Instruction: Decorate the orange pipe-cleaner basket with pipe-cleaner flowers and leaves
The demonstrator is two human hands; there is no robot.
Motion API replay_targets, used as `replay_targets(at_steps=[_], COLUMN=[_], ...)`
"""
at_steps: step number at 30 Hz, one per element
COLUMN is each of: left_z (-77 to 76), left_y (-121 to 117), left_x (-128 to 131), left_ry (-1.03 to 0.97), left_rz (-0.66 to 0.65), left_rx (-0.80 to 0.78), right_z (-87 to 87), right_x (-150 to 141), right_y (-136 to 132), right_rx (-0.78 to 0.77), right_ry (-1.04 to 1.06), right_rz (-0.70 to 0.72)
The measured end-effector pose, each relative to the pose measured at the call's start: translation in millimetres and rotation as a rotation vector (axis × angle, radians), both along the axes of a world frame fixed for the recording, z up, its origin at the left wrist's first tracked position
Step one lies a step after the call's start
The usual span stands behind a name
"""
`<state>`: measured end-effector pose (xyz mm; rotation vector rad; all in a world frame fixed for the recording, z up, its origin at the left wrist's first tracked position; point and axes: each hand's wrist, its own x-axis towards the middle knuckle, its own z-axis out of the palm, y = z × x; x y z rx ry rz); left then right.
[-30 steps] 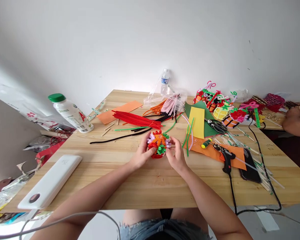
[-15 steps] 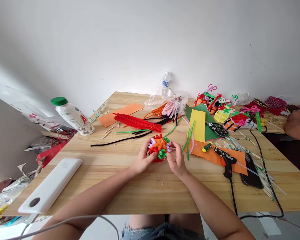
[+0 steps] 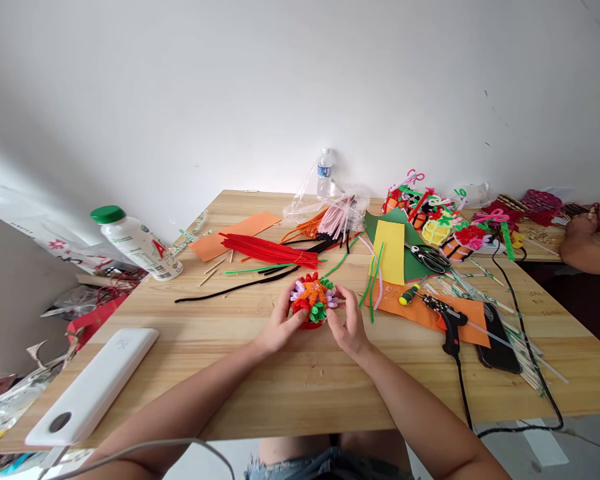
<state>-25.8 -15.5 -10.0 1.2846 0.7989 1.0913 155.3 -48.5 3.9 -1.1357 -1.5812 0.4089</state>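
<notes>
A small pipe-cleaner flower piece (image 3: 314, 297), with orange, green, red and lilac loops on top, sits between my hands over the front middle of the table. My left hand (image 3: 280, 325) grips its left side, thumb at the front. On its right side, the fingers of my right hand (image 3: 349, 323) press against the lilac and green loops. The underside is mostly hidden, with some red showing below. Just beyond lie a bundle of red pipe cleaners (image 3: 267, 251) and a black pipe cleaner (image 3: 220, 293).
To the right are a glue gun (image 3: 450, 323), screwdriver (image 3: 409, 295), phone (image 3: 497, 340), scissors (image 3: 429, 257) and yellow sheet (image 3: 389, 250). A power bank (image 3: 93, 387) and white bottle (image 3: 137, 243) stand left. Finished flower crafts (image 3: 440, 220) sit back right; another person's hand (image 3: 583, 230) is beyond.
The view has shifted slightly, so everything sits a little further left. Both hands stay on the flower piece with almost the same hold.
</notes>
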Motion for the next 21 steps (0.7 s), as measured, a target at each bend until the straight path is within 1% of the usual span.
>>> replay_targets(at_steps=[8,14,18,21], left_z=[-1.7,-2.9,-5.9,-4.6], left_y=[2.1,3.3,4.1,4.2], left_x=[-2.5,-3.5,-5.0,-5.7], left_ry=[0.034,0.023,0.047,0.061], left_rz=[0.0,-0.013,-0.008,-0.012], left_rx=[-0.008,-0.004,0.023,0.033], right_z=[-0.6,-1.0,-1.6,-1.0], right_x=[0.9,0.7,0.8,1.0], right_y=[0.1,1.2,1.4,0.9], right_rx=[-0.006,-0.009,-0.008,-0.012], right_ry=[-0.004,-0.013,-0.005,-0.007], right_rz=[0.008,0.0,-0.001,-0.006])
